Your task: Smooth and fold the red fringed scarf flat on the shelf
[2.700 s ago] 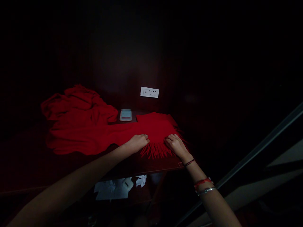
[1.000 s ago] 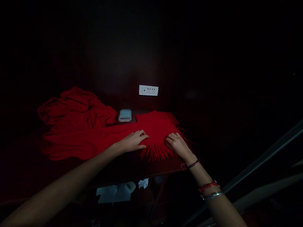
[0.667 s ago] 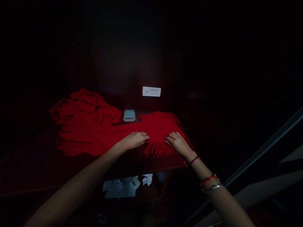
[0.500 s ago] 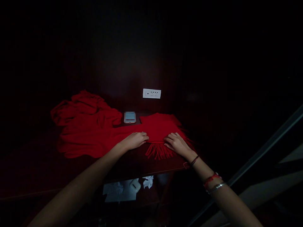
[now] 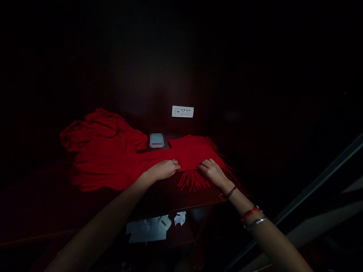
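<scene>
on the tabletop (image 5: 170,194): cloth (image 5: 104,170), heap at left, flat part running right to a fringed end. left hand (image 5: 164,169) and right hand (image 5: 212,173) both at the flat part's front edge, fringe (image 5: 193,181) between and before them. small device (image 5: 157,140) behind the cloth. socket plate (image 5: 183,111) on the wall (image 5: 153,94) beyond. papers (image 5: 147,230) below the tabletop, crumpled piece (image 5: 180,218) to their right.

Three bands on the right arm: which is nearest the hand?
The thin dark band, just behind the right hand; the red band and the silver band sit farther back.
</scene>
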`<state>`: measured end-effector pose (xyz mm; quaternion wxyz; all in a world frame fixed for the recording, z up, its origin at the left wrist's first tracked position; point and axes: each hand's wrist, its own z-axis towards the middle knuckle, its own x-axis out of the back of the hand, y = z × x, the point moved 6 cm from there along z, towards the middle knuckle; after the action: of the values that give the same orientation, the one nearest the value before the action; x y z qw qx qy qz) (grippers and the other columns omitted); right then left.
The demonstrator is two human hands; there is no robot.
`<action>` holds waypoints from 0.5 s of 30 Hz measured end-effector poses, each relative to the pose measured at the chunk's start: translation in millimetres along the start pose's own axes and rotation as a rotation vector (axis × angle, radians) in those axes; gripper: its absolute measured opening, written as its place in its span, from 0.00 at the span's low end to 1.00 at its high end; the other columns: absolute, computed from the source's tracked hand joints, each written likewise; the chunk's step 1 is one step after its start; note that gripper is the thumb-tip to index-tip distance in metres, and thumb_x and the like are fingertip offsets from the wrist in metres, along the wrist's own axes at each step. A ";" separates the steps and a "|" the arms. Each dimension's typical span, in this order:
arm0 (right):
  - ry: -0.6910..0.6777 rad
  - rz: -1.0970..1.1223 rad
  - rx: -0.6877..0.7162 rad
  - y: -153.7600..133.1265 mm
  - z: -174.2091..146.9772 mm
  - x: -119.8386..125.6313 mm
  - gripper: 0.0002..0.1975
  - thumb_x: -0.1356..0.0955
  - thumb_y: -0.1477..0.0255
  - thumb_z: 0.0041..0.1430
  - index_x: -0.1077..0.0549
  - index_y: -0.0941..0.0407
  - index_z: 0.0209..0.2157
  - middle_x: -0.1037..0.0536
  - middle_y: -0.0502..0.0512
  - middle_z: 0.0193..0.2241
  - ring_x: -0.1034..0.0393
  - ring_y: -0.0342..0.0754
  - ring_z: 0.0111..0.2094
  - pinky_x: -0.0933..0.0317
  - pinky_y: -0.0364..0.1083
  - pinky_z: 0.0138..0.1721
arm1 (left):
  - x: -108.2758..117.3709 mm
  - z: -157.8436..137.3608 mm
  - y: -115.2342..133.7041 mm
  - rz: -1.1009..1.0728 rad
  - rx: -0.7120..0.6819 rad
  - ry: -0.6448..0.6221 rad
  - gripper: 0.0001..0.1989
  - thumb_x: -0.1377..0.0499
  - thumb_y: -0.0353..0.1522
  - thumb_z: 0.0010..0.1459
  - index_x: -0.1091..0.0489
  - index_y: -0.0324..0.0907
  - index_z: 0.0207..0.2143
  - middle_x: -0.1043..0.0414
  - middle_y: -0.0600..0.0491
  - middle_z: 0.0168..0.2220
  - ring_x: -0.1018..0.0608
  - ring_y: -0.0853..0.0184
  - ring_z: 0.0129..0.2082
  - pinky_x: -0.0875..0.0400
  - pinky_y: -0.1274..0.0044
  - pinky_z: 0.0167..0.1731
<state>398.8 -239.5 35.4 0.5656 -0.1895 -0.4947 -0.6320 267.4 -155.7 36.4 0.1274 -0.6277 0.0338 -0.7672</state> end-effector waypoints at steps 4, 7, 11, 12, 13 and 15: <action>0.013 0.002 0.004 -1.1 1.9 2.2 0.08 0.40 0.75 0.56 0.31 0.56 0.36 0.30 0.53 0.29 0.42 0.45 0.31 0.52 0.44 0.36 | 2.6 3.6 9.5 0.092 0.047 0.040 0.09 0.51 0.33 0.54 0.36 0.41 0.36 0.34 0.49 0.37 0.30 0.64 0.36 0.35 0.77 0.31; 0.021 0.002 0.002 -1.9 2.6 3.3 0.08 0.40 0.75 0.56 0.30 0.57 0.34 0.30 0.53 0.27 0.42 0.45 0.30 0.53 0.44 0.35 | 2.9 9.9 18.8 0.131 0.057 0.053 0.08 0.51 0.32 0.54 0.36 0.41 0.37 0.34 0.49 0.37 0.30 0.64 0.37 0.35 0.77 0.29; 0.012 0.013 -0.023 1.5 1.3 3.6 0.09 0.41 0.74 0.56 0.30 0.57 0.34 0.30 0.54 0.28 0.42 0.45 0.31 0.53 0.45 0.35 | 0.1 12.6 21.2 0.142 0.028 0.018 0.11 0.52 0.24 0.53 0.36 0.41 0.38 0.33 0.49 0.37 0.29 0.65 0.36 0.35 0.79 0.29; 0.006 0.026 -0.026 2.4 1.2 4.0 0.09 0.41 0.74 0.56 0.30 0.57 0.34 0.30 0.54 0.28 0.42 0.45 0.31 0.53 0.45 0.36 | 0.1 11.9 19.5 0.138 0.031 0.016 0.12 0.52 0.23 0.52 0.36 0.41 0.38 0.33 0.49 0.37 0.29 0.65 0.36 0.35 0.79 0.29; 0.000 0.044 -0.026 2.7 1.5 4.8 0.10 0.41 0.73 0.56 0.30 0.57 0.35 0.30 0.55 0.28 0.41 0.45 0.32 0.53 0.45 0.36 | 0.4 10.8 17.5 0.133 0.037 0.016 0.12 0.52 0.22 0.52 0.36 0.41 0.38 0.33 0.48 0.37 0.29 0.65 0.36 0.35 0.78 0.29; -0.010 0.085 -0.020 1.1 4.0 7.2 0.10 0.41 0.71 0.56 0.31 0.57 0.37 0.30 0.55 0.30 0.41 0.45 0.33 0.53 0.45 0.37 | 1.1 8.9 14.2 0.118 0.047 0.013 0.12 0.52 0.22 0.52 0.36 0.41 0.38 0.33 0.48 0.36 0.29 0.65 0.35 0.34 0.78 0.29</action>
<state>396.5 -239.8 43.4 0.5877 -0.2192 -0.4828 -0.6112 278.1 -168.7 36.3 0.1871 -0.6163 0.0535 -0.7631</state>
